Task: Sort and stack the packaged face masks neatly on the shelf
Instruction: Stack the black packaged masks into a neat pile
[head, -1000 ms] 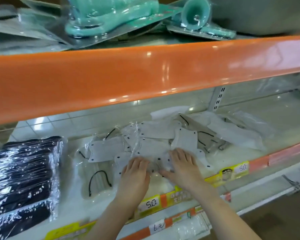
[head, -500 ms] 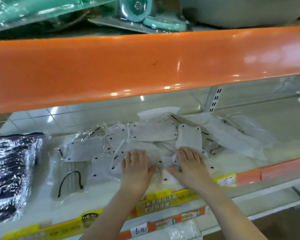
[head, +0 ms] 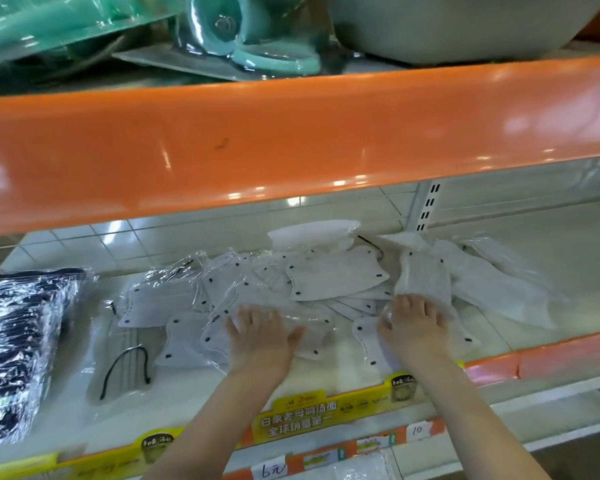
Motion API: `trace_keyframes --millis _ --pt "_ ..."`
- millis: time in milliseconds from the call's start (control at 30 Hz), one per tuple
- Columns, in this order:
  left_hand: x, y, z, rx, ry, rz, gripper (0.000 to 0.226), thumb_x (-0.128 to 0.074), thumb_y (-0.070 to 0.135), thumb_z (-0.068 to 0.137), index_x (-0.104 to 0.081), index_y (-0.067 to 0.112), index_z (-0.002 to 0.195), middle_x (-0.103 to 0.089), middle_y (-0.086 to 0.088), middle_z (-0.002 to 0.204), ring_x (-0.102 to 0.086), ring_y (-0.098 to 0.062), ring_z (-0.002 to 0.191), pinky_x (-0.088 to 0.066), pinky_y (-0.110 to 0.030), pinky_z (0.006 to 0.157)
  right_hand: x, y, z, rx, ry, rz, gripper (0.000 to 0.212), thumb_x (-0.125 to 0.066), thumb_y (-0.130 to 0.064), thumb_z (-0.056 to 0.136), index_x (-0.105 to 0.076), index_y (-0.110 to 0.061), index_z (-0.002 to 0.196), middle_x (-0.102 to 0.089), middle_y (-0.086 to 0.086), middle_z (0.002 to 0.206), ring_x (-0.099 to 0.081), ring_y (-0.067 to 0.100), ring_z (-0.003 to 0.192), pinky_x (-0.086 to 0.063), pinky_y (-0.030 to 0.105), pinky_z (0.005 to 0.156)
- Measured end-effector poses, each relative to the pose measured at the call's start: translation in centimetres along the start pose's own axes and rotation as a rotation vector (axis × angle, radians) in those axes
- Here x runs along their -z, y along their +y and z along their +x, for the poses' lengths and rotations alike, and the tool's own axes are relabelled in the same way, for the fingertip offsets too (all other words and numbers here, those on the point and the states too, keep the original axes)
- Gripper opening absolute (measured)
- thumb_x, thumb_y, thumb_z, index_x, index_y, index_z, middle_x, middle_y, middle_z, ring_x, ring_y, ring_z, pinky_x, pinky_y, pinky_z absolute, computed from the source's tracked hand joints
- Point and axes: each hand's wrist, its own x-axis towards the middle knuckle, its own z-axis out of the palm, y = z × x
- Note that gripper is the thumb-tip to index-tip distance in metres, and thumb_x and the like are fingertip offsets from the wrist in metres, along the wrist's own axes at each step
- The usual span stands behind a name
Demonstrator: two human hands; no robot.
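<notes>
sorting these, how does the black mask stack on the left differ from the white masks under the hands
The black mask stack is dark, bundled in one wrap and untouched. The white masks are pale, scattered loose and overlapping, with the left hand and right hand resting on them. Both lie on the same shelf.

Bright, even overhead light. Specular glare streaks the orange shelf edge (head: 291,147) and the plastic-wrapped dark packs (head: 18,344). Soft shadows under the upper shelf. Wide-angle bowing at the margins; overall focus slightly soft.
</notes>
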Motion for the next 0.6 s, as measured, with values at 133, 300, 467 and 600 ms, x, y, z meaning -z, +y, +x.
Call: trace_keyframes --millis 133,300,467,600 --pt "1.5 2.2 -0.6 -0.154 0.107 -0.009 0.046 -0.025 0.041 0.102 -0.04 0.012 0.133 -0.038 -0.011 0.141 -0.031 -0.029 0.132 -0.028 -0.042 0.105 1.2 -0.6 0.3 0.043 0.104 0.038 0.041 -0.035 -0.038 0.099 -0.046 -0.01 0.128 -0.045 0.009 0.133 -0.038 0.029 0.125 -0.03 0.037 0.098" --pt "1.3 5.8 0.8 -0.39 0.139 -0.026 0.028 -0.041 0.014 0.095 -0.048 0.008 0.121 -0.05 -0.01 0.127 -0.043 -0.028 0.119 -0.034 -0.035 0.091 0.8 -1.8 1.1 0.357 -0.015 0.168 0.026 -0.04 -0.025 0.099 -0.057 -0.014 0.114 -0.05 0.004 0.121 -0.043 0.023 0.119 -0.031 0.03 0.089" --pt "0.3 6.2 2.9 -0.402 0.137 -0.048 0.042 -0.036 0.021 0.099 -0.034 0.012 0.14 -0.025 -0.009 0.152 -0.019 -0.028 0.14 -0.022 -0.045 0.111 0.1 -1.6 0.6 0.287 -0.051 0.051 0.04 -0.045 -0.043 0.094 -0.044 -0.022 0.128 -0.037 -0.001 0.135 -0.033 0.025 0.129 -0.028 0.033 0.101" --pt "-0.3 5.1 4.8 -0.322 0.123 -0.077 0.052 -0.035 0.033 0.1 -0.021 0.019 0.149 -0.008 -0.004 0.159 -0.007 -0.03 0.145 -0.014 -0.046 0.115 1.0 -1.4 1.0 0.16 -0.154 0.059 0.074 -0.043 -0.065 0.086 -0.033 -0.016 0.141 -0.029 0.001 0.147 -0.025 0.028 0.135 -0.025 0.041 0.108"
